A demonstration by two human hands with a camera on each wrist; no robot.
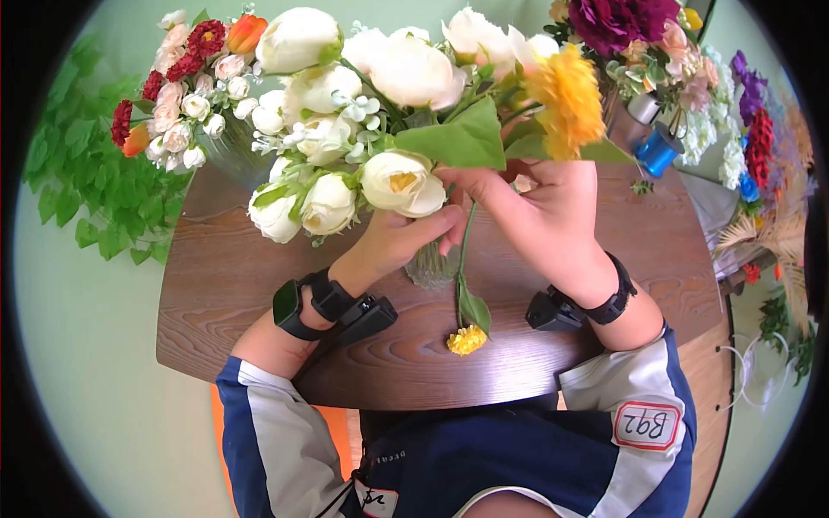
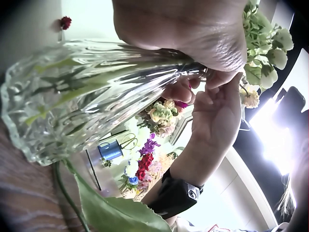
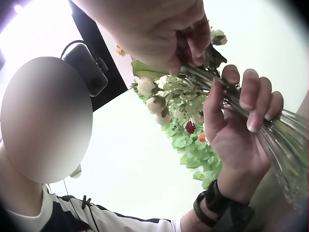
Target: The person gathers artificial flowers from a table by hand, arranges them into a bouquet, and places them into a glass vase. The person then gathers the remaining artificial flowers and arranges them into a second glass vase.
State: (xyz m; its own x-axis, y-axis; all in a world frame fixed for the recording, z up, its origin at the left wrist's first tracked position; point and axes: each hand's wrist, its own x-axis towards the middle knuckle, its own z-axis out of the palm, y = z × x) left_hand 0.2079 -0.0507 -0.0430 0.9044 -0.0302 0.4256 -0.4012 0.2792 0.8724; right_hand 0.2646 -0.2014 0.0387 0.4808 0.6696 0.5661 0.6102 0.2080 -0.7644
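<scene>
My left hand (image 1: 393, 242) grips the narrow neck of a ribbed clear glass vase (image 2: 91, 96), its fingers wrapped round it in the right wrist view. White artificial flowers (image 1: 406, 69) with green leaves rise from the vase and lean left. At the vase mouth my right hand (image 1: 548, 211) pinches flower stems (image 3: 200, 75) with curled fingers. An orange-yellow flower (image 1: 570, 102) stands out above the right hand. Below the hands a small yellow flower (image 1: 467, 340) hangs on a green stem beside the vase, near the table's front edge. Blossoms hide part of the fingers.
The wooden table (image 1: 250, 285) lies under the hands. At the back left stands a glass vase of red, pink and orange flowers (image 1: 194, 86). Back right are a purple bouquet (image 1: 613, 30) and a blue spool (image 1: 661, 151). More colourful flowers (image 1: 760, 151) line the right side.
</scene>
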